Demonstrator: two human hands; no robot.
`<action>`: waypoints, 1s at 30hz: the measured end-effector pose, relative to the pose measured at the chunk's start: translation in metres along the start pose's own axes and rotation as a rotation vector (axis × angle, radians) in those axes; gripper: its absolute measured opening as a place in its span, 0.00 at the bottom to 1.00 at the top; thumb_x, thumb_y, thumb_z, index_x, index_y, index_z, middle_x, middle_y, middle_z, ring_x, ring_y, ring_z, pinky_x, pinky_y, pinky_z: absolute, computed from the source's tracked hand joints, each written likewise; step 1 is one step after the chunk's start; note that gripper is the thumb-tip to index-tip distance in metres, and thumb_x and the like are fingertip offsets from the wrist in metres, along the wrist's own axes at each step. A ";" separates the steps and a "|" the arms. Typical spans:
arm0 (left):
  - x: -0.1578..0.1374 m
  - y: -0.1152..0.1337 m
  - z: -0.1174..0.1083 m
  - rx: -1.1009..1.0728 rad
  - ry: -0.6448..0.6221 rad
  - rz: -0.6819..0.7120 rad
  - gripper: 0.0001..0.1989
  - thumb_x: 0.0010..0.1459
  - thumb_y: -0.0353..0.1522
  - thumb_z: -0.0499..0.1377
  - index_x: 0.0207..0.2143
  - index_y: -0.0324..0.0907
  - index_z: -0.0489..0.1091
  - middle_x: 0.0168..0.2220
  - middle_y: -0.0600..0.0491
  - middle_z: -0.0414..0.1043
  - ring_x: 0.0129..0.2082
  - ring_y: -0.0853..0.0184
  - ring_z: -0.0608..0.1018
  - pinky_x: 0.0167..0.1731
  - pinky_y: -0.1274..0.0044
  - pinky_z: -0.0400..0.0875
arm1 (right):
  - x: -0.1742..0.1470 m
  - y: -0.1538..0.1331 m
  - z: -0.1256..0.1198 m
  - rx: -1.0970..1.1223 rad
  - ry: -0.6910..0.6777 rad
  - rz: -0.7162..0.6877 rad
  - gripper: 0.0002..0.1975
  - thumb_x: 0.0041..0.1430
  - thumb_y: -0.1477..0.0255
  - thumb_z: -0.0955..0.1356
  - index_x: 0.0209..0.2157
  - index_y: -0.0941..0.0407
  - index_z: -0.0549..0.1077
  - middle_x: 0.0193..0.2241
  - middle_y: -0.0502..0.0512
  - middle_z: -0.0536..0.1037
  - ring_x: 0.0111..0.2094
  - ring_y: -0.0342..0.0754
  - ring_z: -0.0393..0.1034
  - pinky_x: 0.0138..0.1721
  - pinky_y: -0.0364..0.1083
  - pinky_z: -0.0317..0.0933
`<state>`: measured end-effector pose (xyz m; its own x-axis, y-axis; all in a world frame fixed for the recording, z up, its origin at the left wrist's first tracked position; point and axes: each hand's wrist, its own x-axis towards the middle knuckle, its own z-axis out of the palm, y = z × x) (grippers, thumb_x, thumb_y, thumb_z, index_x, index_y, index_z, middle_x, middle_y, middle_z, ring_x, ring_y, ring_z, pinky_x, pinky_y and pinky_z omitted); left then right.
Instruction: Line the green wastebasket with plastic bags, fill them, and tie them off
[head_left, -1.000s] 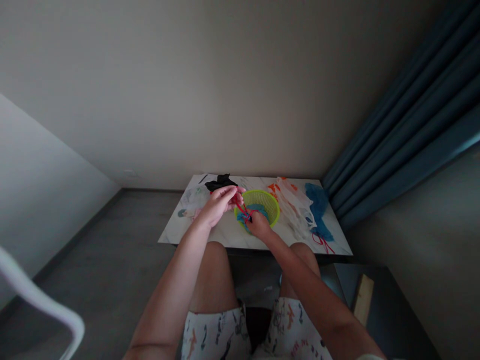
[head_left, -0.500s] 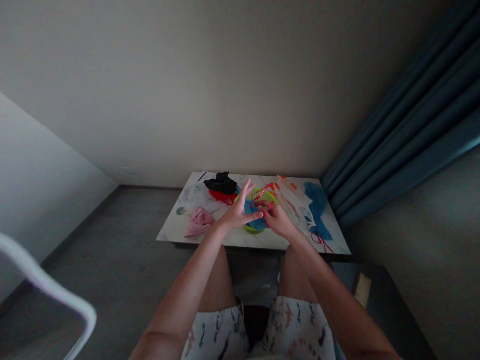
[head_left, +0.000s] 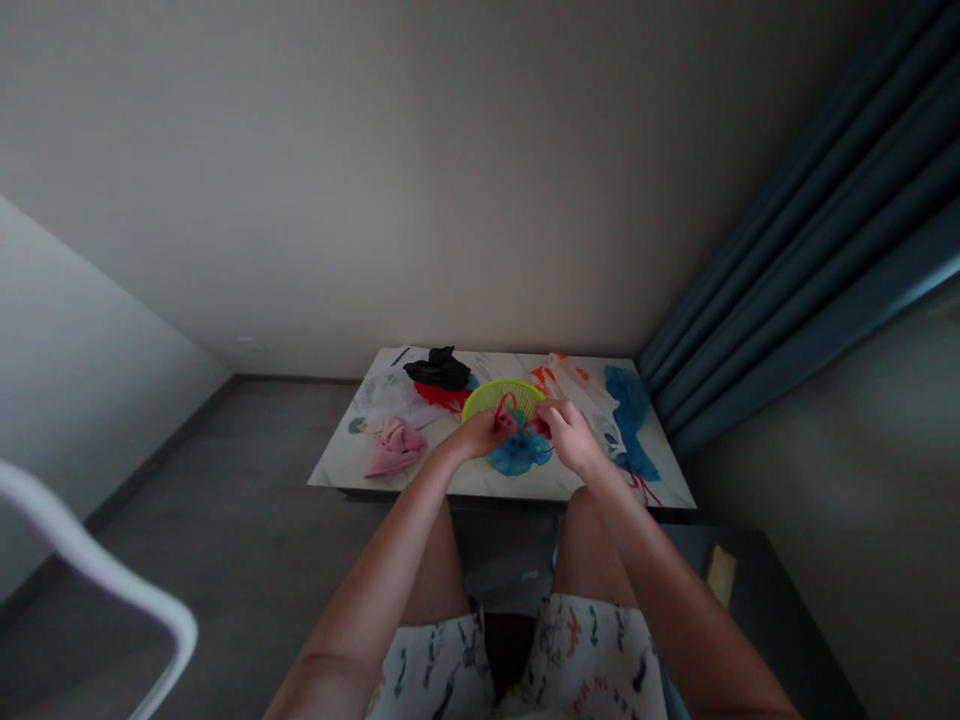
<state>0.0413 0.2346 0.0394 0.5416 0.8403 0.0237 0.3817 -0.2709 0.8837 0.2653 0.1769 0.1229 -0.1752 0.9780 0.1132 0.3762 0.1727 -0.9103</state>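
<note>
My left hand point(head_left: 480, 434) is closed on one side of a red drawstring point(head_left: 510, 399), whose loop stands up above the fingers. Opposite it, my right hand point(head_left: 568, 428) pinches the red string's other side. Between and just below both hands hangs a translucent blue plastic bag point(head_left: 519, 452), bunched up. Behind the bag is a lime-green mesh basket point(head_left: 484, 392), its near part hidden by the bag and hands.
On the white marbled table point(head_left: 450, 483) lie a pink cloth point(head_left: 396, 446), a black bag point(head_left: 439, 370) over a red one point(head_left: 442, 396), a white-and-orange plastic bag point(head_left: 577, 387) and another blue bag point(head_left: 634, 420). A dark blue curtain point(head_left: 780, 240) hangs at right.
My left hand has gone from spread fingers to closed on the red string. The blue bag now hangs lower and nearer me, in front of the basket, and my right hand has shifted slightly right.
</note>
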 end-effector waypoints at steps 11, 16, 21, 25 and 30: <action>-0.006 0.046 0.001 -0.108 0.278 0.091 0.12 0.76 0.42 0.55 0.46 0.45 0.72 0.40 0.51 0.76 0.40 0.60 0.77 0.45 0.70 0.74 | -0.007 -0.029 0.002 -0.256 0.052 -0.451 0.12 0.77 0.67 0.68 0.36 0.53 0.75 0.39 0.57 0.77 0.43 0.53 0.73 0.46 0.52 0.68; -0.016 0.067 -0.004 0.153 -0.082 0.053 0.17 0.59 0.36 0.68 0.50 0.44 0.76 0.40 0.50 0.81 0.39 0.56 0.81 0.43 0.67 0.77 | -0.004 -0.040 -0.009 -0.405 0.042 -0.572 0.06 0.77 0.70 0.71 0.43 0.52 0.81 0.53 0.62 0.80 0.54 0.60 0.74 0.57 0.59 0.68; -0.013 0.071 -0.001 0.170 -0.089 0.084 0.16 0.69 0.41 0.60 0.53 0.45 0.79 0.55 0.44 0.83 0.54 0.52 0.83 0.55 0.66 0.77 | 0.004 -0.045 -0.011 -0.311 -0.082 -0.564 0.08 0.80 0.67 0.69 0.45 0.52 0.81 0.49 0.60 0.83 0.52 0.58 0.77 0.57 0.58 0.70; -0.009 0.065 -0.007 0.058 -0.132 0.035 0.20 0.75 0.44 0.53 0.43 0.44 0.81 0.45 0.46 0.85 0.47 0.56 0.83 0.51 0.67 0.77 | 0.007 -0.036 -0.008 -0.151 -0.078 -0.509 0.14 0.83 0.65 0.65 0.59 0.50 0.78 0.55 0.61 0.82 0.58 0.57 0.77 0.61 0.58 0.71; -0.007 0.049 -0.008 -0.313 -0.198 0.005 0.22 0.71 0.46 0.54 0.31 0.42 0.76 0.35 0.48 0.81 0.37 0.62 0.80 0.41 0.72 0.75 | 0.012 -0.013 -0.006 -0.119 -0.090 -0.474 0.12 0.80 0.66 0.66 0.54 0.51 0.81 0.51 0.59 0.84 0.55 0.55 0.78 0.59 0.56 0.70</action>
<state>0.0503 0.2189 0.0858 0.6889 0.7240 -0.0349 0.1471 -0.0925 0.9848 0.2637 0.1867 0.1386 -0.4277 0.7755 0.4644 0.3362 0.6134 -0.7146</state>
